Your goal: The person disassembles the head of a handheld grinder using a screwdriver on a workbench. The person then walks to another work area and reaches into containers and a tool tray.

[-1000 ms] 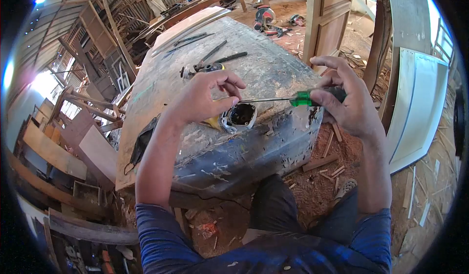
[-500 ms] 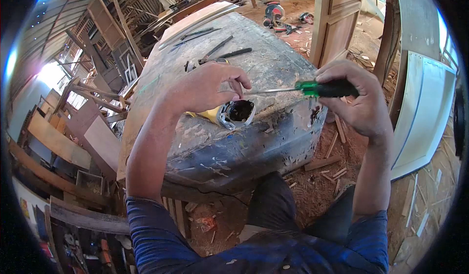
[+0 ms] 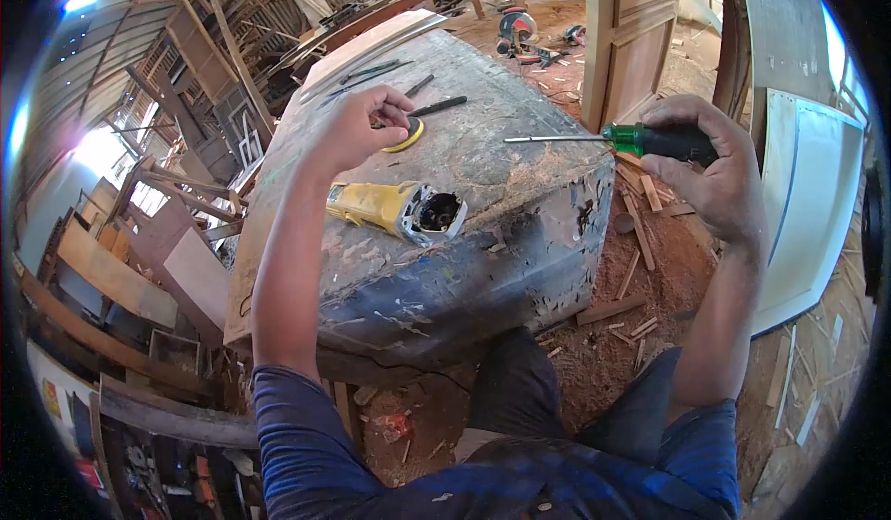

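My right hand [image 3: 710, 163] grips a screwdriver [image 3: 624, 137] by its green and black handle, the metal shaft pointing left over the workbench [image 3: 520, 102]. My left hand [image 3: 357, 126] is raised over the bench with its fingertips pinched together. Whatever it may hold is too small to make out. Below it a yellow power tool body [image 3: 371, 206] lies on its side, its open end facing right and showing a dark hollow. A yellow and black round part [image 3: 408, 137] lies just behind my left fingers, partly hidden by them.
Black-handled pliers [image 3: 438, 106] and other dark hand tools [image 3: 371, 73] lie farther back, near a wooden board [image 3: 371, 45]. A red circular saw [image 3: 518, 30] stands on the floor, strewn with wood scraps [image 3: 640, 232]. A panelled door [image 3: 631, 38] stands at right.
My left hand has moved away from the screwdriver tip, up and left, uncovering the yellow tool body. My right hand has shifted slightly right with the screwdriver.
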A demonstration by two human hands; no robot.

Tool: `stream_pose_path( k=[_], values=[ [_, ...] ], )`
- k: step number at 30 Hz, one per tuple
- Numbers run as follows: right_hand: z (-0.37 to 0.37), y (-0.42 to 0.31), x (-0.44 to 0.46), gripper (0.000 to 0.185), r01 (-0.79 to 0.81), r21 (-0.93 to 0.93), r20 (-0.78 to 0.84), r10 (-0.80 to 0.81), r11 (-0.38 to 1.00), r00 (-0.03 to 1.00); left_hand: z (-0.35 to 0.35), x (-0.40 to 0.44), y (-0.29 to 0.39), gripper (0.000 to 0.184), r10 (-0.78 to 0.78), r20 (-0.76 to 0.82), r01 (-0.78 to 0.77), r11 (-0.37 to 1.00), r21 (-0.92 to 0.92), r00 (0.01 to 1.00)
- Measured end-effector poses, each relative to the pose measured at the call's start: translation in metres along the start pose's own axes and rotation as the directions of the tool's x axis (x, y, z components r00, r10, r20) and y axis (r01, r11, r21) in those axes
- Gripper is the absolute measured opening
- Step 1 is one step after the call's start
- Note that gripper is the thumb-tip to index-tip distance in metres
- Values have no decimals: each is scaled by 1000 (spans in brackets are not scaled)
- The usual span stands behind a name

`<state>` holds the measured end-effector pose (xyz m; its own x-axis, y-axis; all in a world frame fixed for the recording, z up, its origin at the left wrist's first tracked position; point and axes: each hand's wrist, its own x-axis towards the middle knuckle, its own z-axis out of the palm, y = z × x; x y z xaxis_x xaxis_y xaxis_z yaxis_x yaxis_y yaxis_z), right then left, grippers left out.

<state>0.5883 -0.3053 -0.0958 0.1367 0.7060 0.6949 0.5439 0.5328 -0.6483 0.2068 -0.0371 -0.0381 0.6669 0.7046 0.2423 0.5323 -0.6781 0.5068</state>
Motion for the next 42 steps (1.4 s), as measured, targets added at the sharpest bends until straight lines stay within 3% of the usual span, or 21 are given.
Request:
stream_pose_path(
  k=[3,6,9,12,13,16,19,22,34,37,40,42],
  values=[
    [4,-3,1,38,58,-68,48,-55,996,997,13,4,-44,31,146,-42,-137,975,173,988],
    [6,0,0,38,64,-62,68,-60,996,996,15,-8,-57,26,338,-197,-219,863,454,920],
    [6,-1,-1,38,5,-14,46,-4,1000,999,-10,-46,-17,25,-128,-149,155,970,186,981],
    [1,-1,-3,38,-11,-25,34,12,1000,999,-25,-84,-13,29,-293,-119,315,912,263,949],
    [1,-1,-2,38,16,-26,31,-15,1000,999,-29,-98,-15,43,-161,-1,159,979,131,987],
    [5,-2,0,37,43,-26,32,-42,999,999,-30,-115,-29,70,113,161,-136,981,136,980],
    [12,-4,2,37,51,-36,47,-49,998,998,-30,-113,-36,91,-78,230,35,982,185,970],
    [13,-6,0,36,48,-70,70,-43,996,997,-31,-104,-39,92,-90,270,33,977,210,959],
    [18,-5,0,36,12,-27,71,-10,1000,997,-30,-94,-67,107,12,319,-56,990,131,948],
    [21,-5,-1,35,21,-8,90,-20,1000,996,-30,-92,-57,111,14,343,-10,1000,-15,939],
    [21,-2,-1,35,41,24,102,-44,999,994,-26,-92,-55,114,18,343,-43,997,68,939],
    [20,-3,-2,35,45,33,110,-48,998,993,-25,-89,-53,109,32,361,-40,999,16,932]
  ],
)
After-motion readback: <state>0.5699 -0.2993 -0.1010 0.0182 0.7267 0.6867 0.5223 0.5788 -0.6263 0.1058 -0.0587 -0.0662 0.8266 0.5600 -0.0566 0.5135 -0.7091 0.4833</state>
